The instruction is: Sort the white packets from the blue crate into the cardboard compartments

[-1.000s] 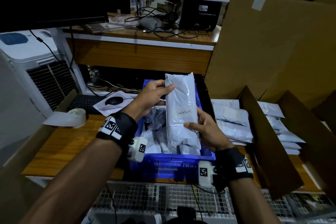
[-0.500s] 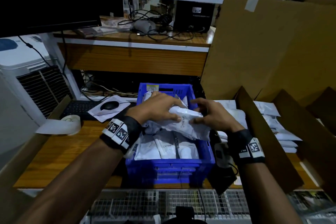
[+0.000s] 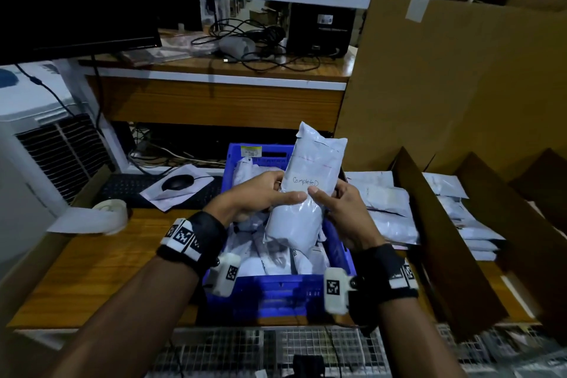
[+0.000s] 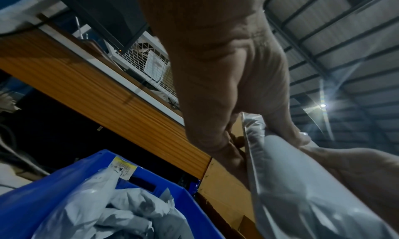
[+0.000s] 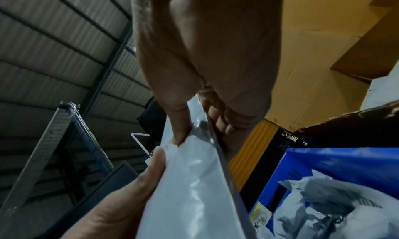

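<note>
You stand at a wooden counter [image 3: 76,273] in a dim room, with a corrugated metal roof overhead in both wrist views and one bright lamp [image 4: 323,105] seen only from the left wrist. A raised wooden shelf [image 3: 214,98] behind carries tangled cables [image 3: 260,40] and a dark monitor [image 3: 70,0]; a white ribbed appliance [image 3: 46,144] stands to your left.

Your left hand [image 3: 260,195] and right hand [image 3: 343,215] both hold one white packet [image 3: 302,193] upright over the blue crate [image 3: 276,294], thumbs pressed on its front and fingers [image 5: 218,121] curled behind it. Only the head view shows the handwritten word "Completed" on the packet. The right wrist view shows your right thumb and the left thumb nearly meeting on the front face; the left wrist view shows the sealed edge of the packet running between your left thumb and fingers.

The crate is still full of crumpled white packets [image 3: 270,252], and a yellow label [image 4: 122,167] sits on its far wall. To your right, cardboard compartments [image 3: 441,239] split by slanted dividers hold flat stacks of sorted packets [image 3: 386,209], with a tall cardboard sheet [image 3: 460,86] behind. On the counter to your left lie a keyboard [image 3: 129,187], a mouse [image 3: 178,182] on paper, and a tape roll [image 3: 112,213]. The nearest divider stands between the crate and the farther compartments.
</note>
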Tool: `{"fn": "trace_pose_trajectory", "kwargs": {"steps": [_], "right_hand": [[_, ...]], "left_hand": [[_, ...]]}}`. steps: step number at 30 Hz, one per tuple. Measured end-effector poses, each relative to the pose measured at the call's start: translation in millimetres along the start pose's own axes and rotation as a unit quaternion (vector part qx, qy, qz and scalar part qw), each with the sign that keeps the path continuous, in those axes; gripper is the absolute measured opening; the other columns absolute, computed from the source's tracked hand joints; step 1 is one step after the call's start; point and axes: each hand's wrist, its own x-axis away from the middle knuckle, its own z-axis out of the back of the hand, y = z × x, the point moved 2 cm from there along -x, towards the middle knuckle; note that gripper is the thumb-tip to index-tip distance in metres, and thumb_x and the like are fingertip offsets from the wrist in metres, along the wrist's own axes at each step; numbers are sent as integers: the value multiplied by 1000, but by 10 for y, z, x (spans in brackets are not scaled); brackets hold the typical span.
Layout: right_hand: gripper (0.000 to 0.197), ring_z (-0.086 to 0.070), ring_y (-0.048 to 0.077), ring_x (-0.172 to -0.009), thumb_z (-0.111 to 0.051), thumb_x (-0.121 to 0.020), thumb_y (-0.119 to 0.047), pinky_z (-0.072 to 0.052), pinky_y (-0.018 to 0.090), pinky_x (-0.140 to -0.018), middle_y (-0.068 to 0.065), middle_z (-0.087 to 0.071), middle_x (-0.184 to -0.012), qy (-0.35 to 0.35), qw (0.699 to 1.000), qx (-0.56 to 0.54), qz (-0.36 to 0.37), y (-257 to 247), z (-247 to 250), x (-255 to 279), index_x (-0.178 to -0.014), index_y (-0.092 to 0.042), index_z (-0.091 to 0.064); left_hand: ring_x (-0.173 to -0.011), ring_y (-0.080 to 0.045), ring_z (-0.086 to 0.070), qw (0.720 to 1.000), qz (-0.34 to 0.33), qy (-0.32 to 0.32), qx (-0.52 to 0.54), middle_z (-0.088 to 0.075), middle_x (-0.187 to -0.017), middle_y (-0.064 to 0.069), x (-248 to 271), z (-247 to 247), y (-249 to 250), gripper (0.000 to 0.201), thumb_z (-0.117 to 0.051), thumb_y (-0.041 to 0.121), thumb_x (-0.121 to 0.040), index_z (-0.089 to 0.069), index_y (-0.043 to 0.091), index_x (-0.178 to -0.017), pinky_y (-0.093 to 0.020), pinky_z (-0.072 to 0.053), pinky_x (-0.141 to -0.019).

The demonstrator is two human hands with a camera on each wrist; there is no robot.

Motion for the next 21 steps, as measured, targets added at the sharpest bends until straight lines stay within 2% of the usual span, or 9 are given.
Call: {"fn": "trace_pose_trajectory", "kwargs": {"steps": [2, 4, 7, 10, 12, 14, 17, 19, 21], "right_hand": [[32, -73, 34, -117, -65, -103, -7, -60, 47, -99, 15, -75, -126, -9, 1000, 11, -5, -17, 16, -5, -135, -3, -65], [32, -74, 32, -114, -65, -103, -6, -62, 44, -95, 14, -76, -125, -9, 1000, 22, -14, -16, 60, -21, -135, -2, -64], [29, -75, 32, -111, -65, -103, -5, -63, 44, -93, 13, -77, -121, 39, 998, 51, -28, 30, 245, -103, -132, -2, -65], [27, -76, 30, -103, -67, -100, -3, -62, 43, -90, 14, -78, -116, 103, 984, 131, -60, 90, 547, -163, -127, -6, -66], [26, -75, 26, -97, -68, -100, -4, -61, 38, -82, 13, -78, -113, 125, 974, 158, -101, 143, 719, -158, -125, -8, -65], [26, -74, 26, -96, -69, -99, -4, -62, 41, -84, 14, -77, -112, 136, 967, 173, -127, 214, 835, -134, -124, -8, -64], [30, -75, 29, -102, -69, -97, 0, -61, 50, -95, 14, -77, -114, 142, 964, 169, -145, 320, 895, -74, -125, -7, -62], [32, -74, 29, -103, -67, -98, 2, -61, 46, -94, 12, -76, -114, 145, 965, 155, -153, 374, 900, -34, -127, -8, -61], [33, -74, 25, -103, -66, -97, 4, -61, 38, -88, 11, -76, -115, 151, 966, 146, -151, 410, 920, -11, -127, -9, -61]], "left_hand": [[-119, -24, -73, 1000, 6, -6, -3, -76, -127, -3, 22, -23, 4, 53, -82, 33, -92, -62, 19, -139, -54, -55, -106], [-116, -21, -73, 1000, 19, -6, -9, -78, -122, -2, 13, -11, -7, 53, -82, 36, -92, -60, 19, -137, -48, -57, -98], [-106, -22, -76, 997, 62, 17, -51, -78, -111, -4, -71, 91, -91, 50, -81, 45, -91, -59, 15, -124, -43, -62, -87], [-97, -30, -77, 981, 84, 95, -144, -74, -105, -11, -219, 261, -246, 28, -74, 36, -100, -63, 13, -111, -52, -64, -89], [-89, -28, -77, 965, 104, 134, -201, -75, -99, -13, -328, 340, -343, 14, -73, 28, -101, -68, 15, -99, -49, -65, -84], [-85, -26, -77, 950, 133, 125, -252, -77, -96, -12, -448, 344, -424, 11, -72, 21, -101, -71, 16, -91, -43, -65, -77], [-85, -20, -75, 926, 170, 75, -329, -76, -101, -6, -650, 254, -542, 9, -76, 21, -98, -75, 14, -103, -30, -59, -68], [-102, -22, -71, 904, 179, 48, -385, -72, -122, -6, -804, 169, -642, 32, -81, 29, -94, -71, 16, -122, -29, -54, -77], [-120, -29, -64, 890, 183, 63, -414, -64, -139, -10, -952, 82, -735, 48, -78, 35, -94, -63, 17, -136, -32, -54, -90]]}}
